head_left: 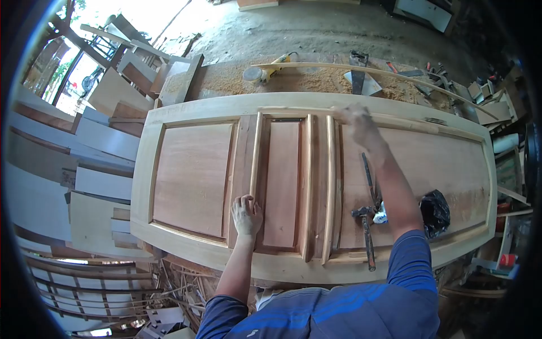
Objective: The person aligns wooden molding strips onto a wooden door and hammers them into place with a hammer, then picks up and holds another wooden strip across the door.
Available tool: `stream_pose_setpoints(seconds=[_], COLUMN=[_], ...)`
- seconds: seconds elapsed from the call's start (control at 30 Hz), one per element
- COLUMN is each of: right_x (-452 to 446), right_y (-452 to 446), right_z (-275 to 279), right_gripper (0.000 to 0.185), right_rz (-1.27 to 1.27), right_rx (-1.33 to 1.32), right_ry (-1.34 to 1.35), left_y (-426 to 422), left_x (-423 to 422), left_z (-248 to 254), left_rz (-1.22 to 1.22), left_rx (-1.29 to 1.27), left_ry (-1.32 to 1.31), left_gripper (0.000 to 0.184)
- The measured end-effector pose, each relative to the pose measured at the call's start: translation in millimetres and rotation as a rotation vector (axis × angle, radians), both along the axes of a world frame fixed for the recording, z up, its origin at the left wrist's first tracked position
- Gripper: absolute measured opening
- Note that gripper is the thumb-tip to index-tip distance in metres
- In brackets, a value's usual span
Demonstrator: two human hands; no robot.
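Observation:
A pale wooden panel door (pixel 192 234) lies flat before me, with recessed reddish panels. My left hand (pixel 246 216) rests at the lower end of a thin moulding strip (pixel 257 152), its fingers bent around the strip beside the narrow middle panel. Over the door's far rail, my right hand (pixel 358 121) is smeared by motion, and whatever it holds cannot be made out. Two more strips, one (pixel 309 186) and another (pixel 329 186), lie across the middle. On the right panel are a hammer (pixel 367 240), a dark slim tool (pixel 368 172) and a black plastic bag (pixel 435 213).
Behind the door, a sawdust-covered bench (pixel 226 82) holds a yellow power tool (pixel 275 66), a long thin strip (pixel 316 65) and a hand saw (pixel 358 80). Boards (pixel 104 183) are stacked at the left. Scrap wood (pixel 180 291) lies below the door's near edge.

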State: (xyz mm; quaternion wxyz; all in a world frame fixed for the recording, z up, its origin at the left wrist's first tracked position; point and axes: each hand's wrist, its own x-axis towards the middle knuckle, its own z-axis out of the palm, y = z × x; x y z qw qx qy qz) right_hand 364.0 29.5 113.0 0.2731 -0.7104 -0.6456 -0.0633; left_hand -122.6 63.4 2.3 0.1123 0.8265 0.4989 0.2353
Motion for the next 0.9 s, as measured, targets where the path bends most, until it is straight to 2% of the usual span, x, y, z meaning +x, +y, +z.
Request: stream_pose_setpoints(seconds=[0.17,0.27,0.33,0.37,0.4,0.43,0.5,0.53,0.57,0.67,0.73,0.83,0.9], right_x=[-138.5,-197.7,-229.7,-253.6,-277.8,-301.6,-339.9,-355.7,-372.3,-410.1,-427.0,-440.4,-439.7], right_y=[-34.2,-56.2,-63.5,-79.2,-91.5,-93.9,-107.2,-110.2,-109.4,-106.4,-112.9,-148.2,-199.3], right_z=[50.7,50.4,28.6,51.7,75.3,76.5,91.4,99.2,98.2,96.1,100.7,122.5,157.3], right_gripper=[0.059,0.057,0.056,0.057,0.058,0.056,0.051,0.048,0.047,0.044,0.042,0.041,0.041], right_rz=[0.085,0.104,0.147,0.099,0.053,0.05,0.045,0.065,0.064,0.062,0.056,-0.01,-0.073], right_rx=[-0.06,-0.114,-0.001,-0.111,-0.218,-0.215,-0.205,-0.203,-0.207,-0.171,-0.082,0.088,0.275], right_ry=[0.113,0.095,0.097,0.117,0.14,0.089,0.034,0.042,0.062,0.057,-0.004,0.108,0.022], left_y=[-0.9,-1.0,-0.7,-5.1,-9.0,-13.9,-46.8,-66.9,-84.4,-129.9,-134.1,-136.4,-131.6], left_x=[-5.6,-8.7,-10.2,-10.1,-12.0,-11.7,-0.7,12.7,14.2,27.6,32.5,14.8,-10.1], left_z=[-0.2,-1.8,-7.2,-5.3,-4.0,-1.3,38.2,49.8,73.6,105.3,108.3,115.4,118.6], left_rz=[-0.027,-0.012,-0.043,-0.053,-0.104,-0.147,-0.529,-0.685,-0.846,-0.855,-0.796,-0.831,-0.842], left_rx=[0.011,-0.009,0.002,0.03,0.091,0.156,-0.094,-0.575,-0.583,-1.015,-1.302,-1.286,-1.279], left_ry=[-0.039,-0.058,-0.085,-0.104,-0.062,-0.024,-0.341,-0.749,-0.819,-1.129,-1.308,-1.392,-1.444], left_gripper=[0.033,0.033,0.032,0.023,0.027,0.032,0.051,0.071,0.066,0.062,0.051,0.051,0.051])
